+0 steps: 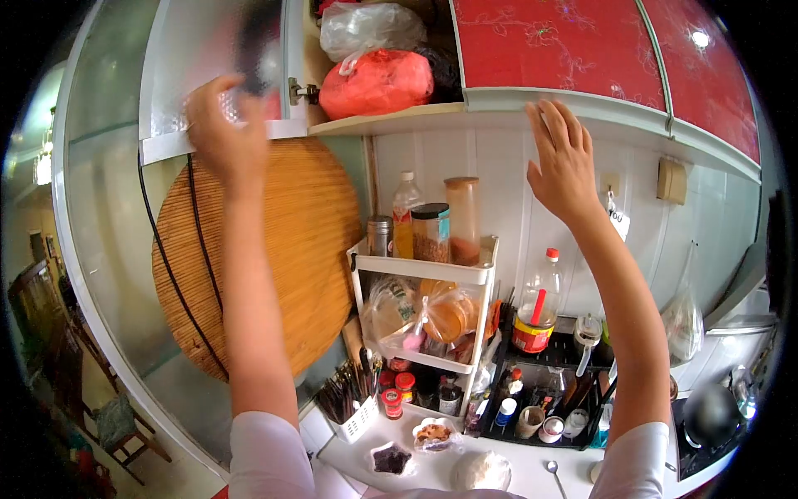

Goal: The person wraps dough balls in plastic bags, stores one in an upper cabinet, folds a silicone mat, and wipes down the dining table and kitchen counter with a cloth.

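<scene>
My left hand (229,133) is raised in front of an opened cabinet door (179,50) with a frosted panel. It is blurred, but its fingers curve apart with nothing seen between them. Up at the lower edge of the red cabinet door (561,54) is my right hand (565,162), fingers stretched out and holding nothing. Whether its fingertips touch that edge I cannot tell. Inside the opened cabinet (382,119) lie a red plastic bag (378,85) and a clear-whitish plastic bag (370,29), with a dark bag partly hidden beside them.
A large round wooden board (312,249) leans behind my left forearm. Below the cabinets stand a white shelf rack (424,268) with jars and bottles, a black rack (490,428), and a white basket of chopsticks (357,420). A pan (712,416) sits at right.
</scene>
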Tool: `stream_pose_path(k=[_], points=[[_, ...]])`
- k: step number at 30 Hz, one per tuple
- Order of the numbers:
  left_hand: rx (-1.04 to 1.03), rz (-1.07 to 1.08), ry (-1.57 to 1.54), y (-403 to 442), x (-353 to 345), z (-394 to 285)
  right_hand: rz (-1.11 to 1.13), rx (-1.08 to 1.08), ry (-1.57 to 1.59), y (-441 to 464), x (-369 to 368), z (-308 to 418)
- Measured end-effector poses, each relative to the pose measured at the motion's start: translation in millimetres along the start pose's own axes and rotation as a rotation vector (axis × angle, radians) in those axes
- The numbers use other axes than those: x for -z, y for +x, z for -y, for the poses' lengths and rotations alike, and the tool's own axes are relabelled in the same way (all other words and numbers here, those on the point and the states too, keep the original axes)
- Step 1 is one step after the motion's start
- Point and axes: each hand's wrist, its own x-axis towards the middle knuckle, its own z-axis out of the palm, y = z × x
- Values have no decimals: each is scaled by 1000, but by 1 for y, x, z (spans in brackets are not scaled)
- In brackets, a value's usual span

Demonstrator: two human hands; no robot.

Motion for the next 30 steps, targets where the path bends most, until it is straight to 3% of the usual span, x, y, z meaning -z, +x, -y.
stream_pose_path(k=[1, 4, 8, 12, 14, 18, 19, 20, 22, 24, 26, 30], points=[[109, 106, -207, -5, -30, -6, -3, -2, 4, 0, -1, 1], [180, 413, -258, -5, -104, -37, -6, -12, -25, -1, -4, 1], [177, 636, -27, -8, -188, -53, 18, -33, -34, 0, -3, 4], [403, 814, 23, -7, -220, -57, 49, -54, -31, 1, 1, 4], [460, 1065, -157, -20, -243, -36, 41, -27, -19, 1, 0, 1], [568, 857, -123, -20, -230, -33, 69, -18, -29, 2, 3, 0], [535, 668, -139, -17, -217, -38, 73, -19, -31, 1, 2, 0], [535, 674, -140, -21, -219, -33, 62, -13, -30, 1, 1, 0], [596, 390, -456, -36, -245, 0, 52, -4, -27, 1, 0, 0], [637, 282, -599, -40, -261, 31, 56, 0, -31, 0, 0, 0], [738, -52, -554, -18, -207, 18, 76, 3, -22, 0, 2, -2], [674, -81, -415, 12, -99, -17, 121, -11, 50, -1, 10, 1]])
